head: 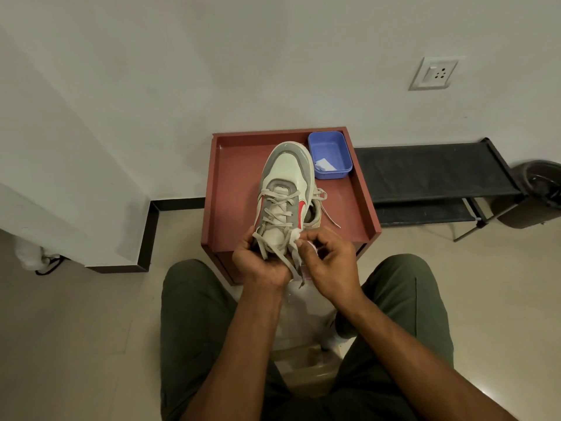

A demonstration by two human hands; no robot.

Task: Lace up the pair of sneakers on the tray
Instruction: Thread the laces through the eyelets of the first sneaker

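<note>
Home entryway: shoe rack (437, 174), wall socket (433, 73).

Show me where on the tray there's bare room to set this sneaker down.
The tray's left strip, between its left wall and the held sneaker, is bare, as is the near right part by the right wall. It is crowded at the far right corner, with the blue tub, and in the middle right, where the second sneaker and its trailing lace lie.

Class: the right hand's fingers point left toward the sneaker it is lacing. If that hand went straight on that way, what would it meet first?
Probably the lace and the sneaker, then the left hand; depth is unclear for the right hand.
</note>
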